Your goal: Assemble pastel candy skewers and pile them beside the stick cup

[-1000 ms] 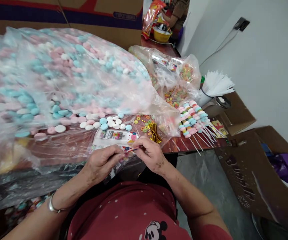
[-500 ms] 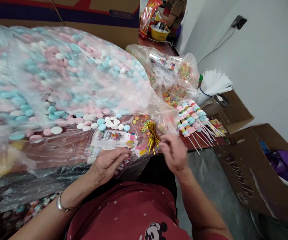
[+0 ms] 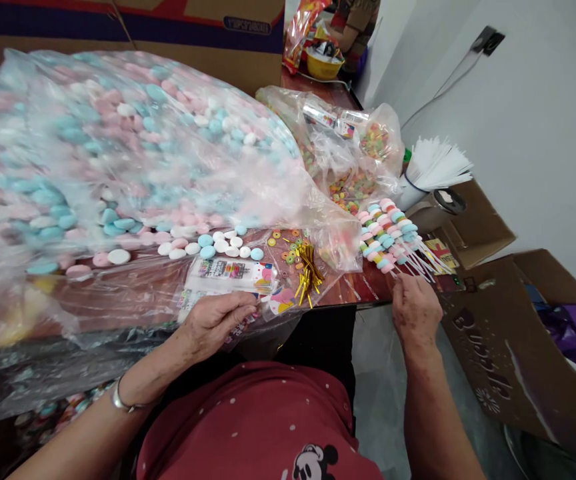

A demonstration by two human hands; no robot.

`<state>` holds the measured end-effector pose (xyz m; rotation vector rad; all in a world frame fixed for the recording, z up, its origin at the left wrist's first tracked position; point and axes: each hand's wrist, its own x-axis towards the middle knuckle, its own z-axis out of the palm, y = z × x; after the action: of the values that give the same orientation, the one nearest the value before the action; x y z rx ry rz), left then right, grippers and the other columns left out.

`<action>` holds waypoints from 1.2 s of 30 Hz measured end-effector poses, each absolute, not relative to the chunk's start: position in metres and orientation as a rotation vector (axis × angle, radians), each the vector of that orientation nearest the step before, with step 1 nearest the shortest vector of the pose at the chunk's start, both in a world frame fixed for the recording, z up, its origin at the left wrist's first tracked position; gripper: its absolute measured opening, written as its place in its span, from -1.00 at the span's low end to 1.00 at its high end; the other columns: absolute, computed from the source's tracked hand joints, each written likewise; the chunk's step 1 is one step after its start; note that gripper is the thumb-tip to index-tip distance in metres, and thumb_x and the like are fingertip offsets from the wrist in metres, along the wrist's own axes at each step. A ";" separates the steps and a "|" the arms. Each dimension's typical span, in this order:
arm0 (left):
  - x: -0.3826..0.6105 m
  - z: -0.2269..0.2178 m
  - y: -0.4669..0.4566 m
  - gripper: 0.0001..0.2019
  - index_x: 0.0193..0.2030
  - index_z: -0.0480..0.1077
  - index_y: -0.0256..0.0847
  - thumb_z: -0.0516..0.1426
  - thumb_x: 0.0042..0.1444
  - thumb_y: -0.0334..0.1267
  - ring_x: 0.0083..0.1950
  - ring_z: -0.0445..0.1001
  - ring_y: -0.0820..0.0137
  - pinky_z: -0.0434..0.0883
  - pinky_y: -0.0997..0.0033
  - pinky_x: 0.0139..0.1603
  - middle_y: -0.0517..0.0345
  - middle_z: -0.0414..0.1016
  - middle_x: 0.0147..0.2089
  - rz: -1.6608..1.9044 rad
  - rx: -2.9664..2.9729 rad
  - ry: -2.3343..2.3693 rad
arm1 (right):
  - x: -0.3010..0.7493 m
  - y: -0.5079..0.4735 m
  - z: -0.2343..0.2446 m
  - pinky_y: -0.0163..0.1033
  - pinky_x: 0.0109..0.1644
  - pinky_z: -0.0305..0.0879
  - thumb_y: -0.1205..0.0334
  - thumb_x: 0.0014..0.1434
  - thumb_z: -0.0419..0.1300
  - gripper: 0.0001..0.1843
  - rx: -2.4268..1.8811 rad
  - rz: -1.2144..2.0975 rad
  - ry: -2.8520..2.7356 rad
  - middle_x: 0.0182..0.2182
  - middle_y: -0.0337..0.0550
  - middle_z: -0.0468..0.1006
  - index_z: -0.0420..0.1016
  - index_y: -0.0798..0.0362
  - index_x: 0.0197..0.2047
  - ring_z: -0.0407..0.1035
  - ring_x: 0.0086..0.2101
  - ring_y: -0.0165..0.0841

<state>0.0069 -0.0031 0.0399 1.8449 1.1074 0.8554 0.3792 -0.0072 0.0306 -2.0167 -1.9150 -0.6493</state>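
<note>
My left hand [image 3: 218, 321] is closed on a clear printed plastic bag [image 3: 281, 301] with pink and yellow patterns, at the table's front edge. My right hand [image 3: 417, 313] has its fingers closed around the white stick end of a marshmallow skewer at the table's right. Several marshmallow skewers [image 3: 387, 230], pink, blue and white, lie there side by side, sticks towards me. Between the hands is a bundle of gold twist ties [image 3: 309, 273], near small ring candies [image 3: 288, 250]. A stack of printed bags [image 3: 231, 273] lies beyond my left hand.
A big clear sack of marshmallows [image 3: 168, 147] covers the left of the table, loose marshmallows [image 3: 221, 245] along its edge. Bags of ring candies [image 3: 351, 187], a cup of white sticks [image 3: 438, 163] and a mug [image 3: 435, 210] stand behind. Cardboard boxes [image 3: 488, 353] are at right.
My right hand has moved right, from beside the gold twist ties to the sticks of the skewers, and closed there. My left hand stays with the bag.
</note>
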 end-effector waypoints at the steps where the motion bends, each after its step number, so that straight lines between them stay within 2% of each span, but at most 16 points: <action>1: 0.005 0.040 -0.003 -0.76 -0.31 0.53 -0.21 0.08 0.20 -0.18 -0.41 0.53 0.42 0.43 0.55 -0.36 0.10 0.62 -0.40 0.841 1.846 1.117 | 0.382 -0.009 0.034 -0.19 -0.26 0.19 0.25 0.30 -0.03 -0.73 -1.977 -0.617 -1.879 -0.43 -0.06 0.46 0.47 0.05 -0.30 0.30 -0.35 -0.24; 4: 0.001 0.041 0.000 -0.75 -0.31 0.54 -0.21 0.08 0.21 -0.15 -0.40 0.53 0.42 0.43 0.55 -0.36 0.10 0.63 -0.38 0.833 1.837 1.140 | 0.392 -0.016 0.043 -0.18 -0.25 0.26 0.19 0.31 -0.01 -0.74 -1.834 -0.534 -1.782 -0.41 -0.04 0.51 0.50 0.05 -0.23 0.36 -0.33 -0.24; 8: -0.002 0.043 0.004 -0.74 -0.31 0.53 -0.21 0.09 0.21 -0.11 -0.39 0.54 0.42 0.44 0.55 -0.34 0.09 0.62 -0.36 0.878 1.814 1.119 | 0.399 -0.022 0.053 -0.18 -0.33 0.30 0.15 0.26 0.11 -0.79 -1.590 -0.534 -1.696 -0.48 -0.05 0.52 0.56 0.01 -0.25 0.41 -0.44 -0.29; 10: -0.004 0.043 0.006 -0.75 -0.30 0.52 -0.22 0.09 0.21 -0.13 -0.39 0.53 0.44 0.44 0.57 -0.35 0.10 0.61 -0.37 0.884 1.816 1.113 | 0.393 -0.023 0.059 -0.20 -0.35 0.31 0.22 0.21 0.20 -0.88 -1.452 -0.466 -1.711 -0.47 -0.07 0.54 0.58 -0.02 -0.24 0.43 -0.46 -0.32; 12: -0.006 0.044 0.007 -0.75 -0.31 0.51 -0.24 0.09 0.23 -0.15 -0.40 0.51 0.46 0.42 0.58 -0.35 0.12 0.60 -0.38 0.874 1.836 1.109 | 0.379 -0.024 0.067 -0.20 -0.33 0.33 0.34 0.15 0.26 -0.83 -1.336 -0.346 -1.770 -0.42 -0.11 0.56 0.59 -0.04 -0.18 0.44 -0.44 -0.33; 15: -0.010 0.044 0.007 -0.76 -0.32 0.50 -0.25 0.08 0.24 -0.18 -0.40 0.49 0.48 0.41 0.60 -0.35 0.12 0.59 -0.40 0.874 1.855 1.092 | 0.354 -0.022 0.077 -0.23 -0.35 0.34 0.47 0.12 0.25 -0.69 -1.171 -0.175 -1.914 -0.38 -0.16 0.55 0.57 -0.04 -0.10 0.42 -0.43 -0.36; 18: -0.013 0.045 0.006 -0.77 -0.32 0.50 -0.26 0.09 0.24 -0.19 -0.40 0.49 0.48 0.40 0.60 -0.36 0.11 0.58 -0.39 0.862 1.841 1.058 | 0.337 -0.017 0.081 -0.20 -0.30 0.35 0.50 0.13 0.22 -0.64 -1.060 -0.076 -2.025 -0.36 -0.18 0.55 0.54 -0.04 -0.04 0.40 -0.40 -0.35; 22: -0.014 0.046 0.006 -0.78 -0.32 0.50 -0.25 0.09 0.23 -0.21 -0.40 0.49 0.48 0.40 0.59 -0.36 0.11 0.58 -0.39 0.800 1.811 1.034 | 0.330 -0.010 0.077 -0.14 -0.23 0.34 0.51 0.14 0.21 -0.65 -1.001 -0.100 -2.157 -0.33 -0.13 0.57 0.51 0.01 -0.03 0.39 -0.38 -0.32; 36: -0.024 0.045 0.014 -0.81 -0.31 0.47 -0.25 0.07 0.23 -0.25 -0.39 0.45 0.49 0.35 0.61 -0.35 0.16 0.54 -0.40 0.641 1.860 0.982 | 0.332 -0.004 0.077 -0.13 -0.23 0.31 0.49 0.16 0.22 -0.66 -0.959 -0.208 -2.313 -0.33 -0.10 0.60 0.47 0.04 -0.01 0.35 -0.38 -0.30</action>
<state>-0.0243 0.0138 0.0447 1.8600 0.9816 0.6411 0.3321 -0.0035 0.0768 -0.9586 -2.3133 -0.2075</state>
